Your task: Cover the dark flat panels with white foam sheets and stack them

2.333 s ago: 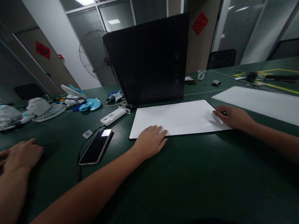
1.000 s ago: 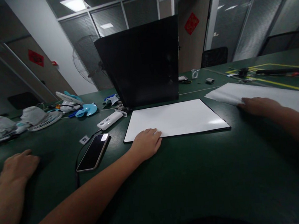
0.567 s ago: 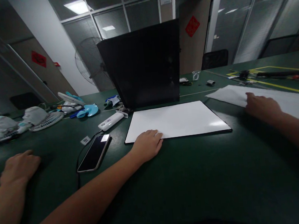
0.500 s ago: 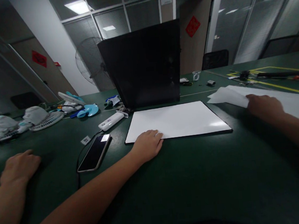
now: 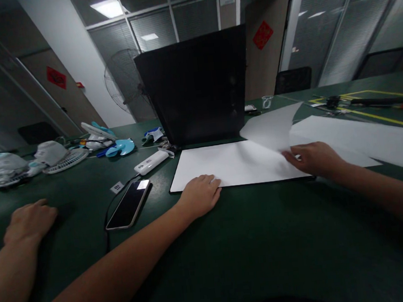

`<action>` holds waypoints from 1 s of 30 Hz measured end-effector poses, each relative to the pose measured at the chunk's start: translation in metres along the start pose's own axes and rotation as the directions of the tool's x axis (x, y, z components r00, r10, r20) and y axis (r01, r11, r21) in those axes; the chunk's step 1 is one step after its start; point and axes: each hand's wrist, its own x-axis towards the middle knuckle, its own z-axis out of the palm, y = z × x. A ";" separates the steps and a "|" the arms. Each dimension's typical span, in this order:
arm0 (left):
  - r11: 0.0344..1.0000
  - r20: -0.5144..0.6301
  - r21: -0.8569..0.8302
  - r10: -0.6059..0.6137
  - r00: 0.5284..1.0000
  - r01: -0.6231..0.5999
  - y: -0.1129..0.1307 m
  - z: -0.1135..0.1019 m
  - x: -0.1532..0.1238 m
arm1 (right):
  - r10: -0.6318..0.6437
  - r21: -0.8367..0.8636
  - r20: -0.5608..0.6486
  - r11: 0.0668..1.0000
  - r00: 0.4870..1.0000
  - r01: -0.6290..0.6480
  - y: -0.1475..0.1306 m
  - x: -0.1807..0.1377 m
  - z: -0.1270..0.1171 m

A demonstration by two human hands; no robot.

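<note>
My left hand [image 5: 200, 194] lies flat, fingers resting on the near edge of a white board [image 5: 195, 163] with a black border. My right hand [image 5: 304, 157] pinches the near edge of a sheet of paper [image 5: 273, 125], which curls up over the board's right part. Beneath and beyond that hand, more white paper sheets [image 5: 393, 139] lie on the green table [image 5: 239, 242]. A large black panel [image 5: 195, 90] stands upright behind the board.
Left of the board are a phone [image 5: 130, 205], a cable and a white device [image 5: 151, 162]. Another person's hand [image 5: 32, 219] rests at far left. White fan parts [image 5: 50, 156] and blue blades [image 5: 121, 147] lie behind; a clear cup [image 5: 267, 102] stands at the back.
My right hand has moved left from the paper pile to the board's right edge, bringing a sheet along. The left hand stays on the board.
</note>
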 end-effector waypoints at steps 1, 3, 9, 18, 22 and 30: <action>1.000 -0.007 0.004 0.006 1.000 -0.006 0.000 0.000 0.000 | -0.081 0.028 0.015 0.996 0.997 0.081 -0.008 -0.001 0.002; 0.999 -0.036 0.013 0.042 0.998 -0.041 0.000 0.000 0.000 | -0.248 0.081 0.000 0.966 0.969 0.247 -0.019 -0.003 0.007; 0.925 -0.269 0.129 0.378 0.886 -0.356 0.005 -0.005 -0.003 | -0.507 0.108 -0.151 0.845 0.849 0.524 -0.032 -0.008 0.012; 0.880 -0.369 0.280 0.468 0.803 -0.385 0.009 -0.008 -0.005 | -0.609 0.202 -0.239 0.731 0.756 0.652 -0.050 -0.010 0.009; 0.913 -0.257 0.275 0.371 0.892 -0.300 0.010 -0.010 -0.004 | -0.634 0.229 -0.262 0.691 0.728 0.685 -0.048 -0.011 0.011; 0.975 -0.153 0.220 0.059 0.986 -0.024 0.017 -0.014 -0.004 | -0.571 0.127 -0.308 0.768 0.761 0.628 -0.036 -0.009 0.007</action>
